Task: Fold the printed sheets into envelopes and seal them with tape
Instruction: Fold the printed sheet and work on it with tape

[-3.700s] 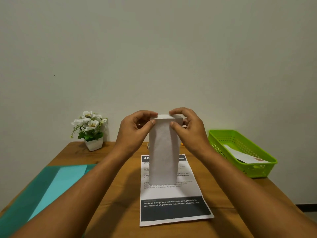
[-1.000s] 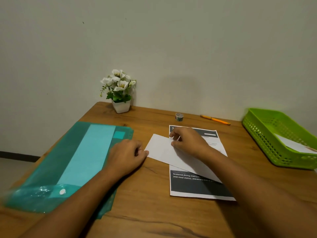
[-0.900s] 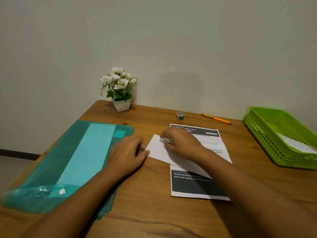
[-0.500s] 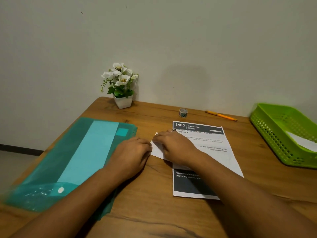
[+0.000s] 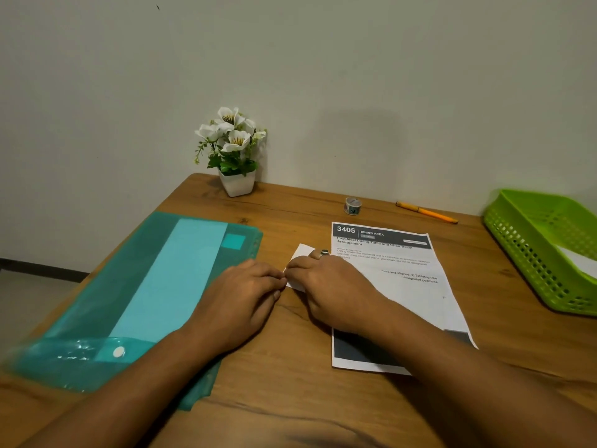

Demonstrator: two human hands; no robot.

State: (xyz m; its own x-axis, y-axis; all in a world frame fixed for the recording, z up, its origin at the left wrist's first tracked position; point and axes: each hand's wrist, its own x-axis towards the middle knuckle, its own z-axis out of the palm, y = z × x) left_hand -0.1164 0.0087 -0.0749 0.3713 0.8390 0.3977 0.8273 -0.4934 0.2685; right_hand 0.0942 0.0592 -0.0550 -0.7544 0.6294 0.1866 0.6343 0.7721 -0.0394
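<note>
Wooden table [image 5: 290,383] against a plain wall, and your folded white paper [image 5: 298,253] lies flat on it, overlapping the printed sheet's [image 5: 403,279] left edge. Your right hand [image 5: 332,289] presses down on the fold, fingers flat. Your left hand [image 5: 242,299] sits curled just left, fingertips touching the paper's edge. Tape roll [image 5: 352,205] and orange pen [image 5: 426,212] sit beyond the sheet, teal folder [image 5: 145,286] left, green basket [image 5: 542,250] right.

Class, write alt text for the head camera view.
Both hands, left hand and right hand, press a folded white paper flat on a wooden table, partly over a printed sheet. A teal plastic folder lies left.
</note>
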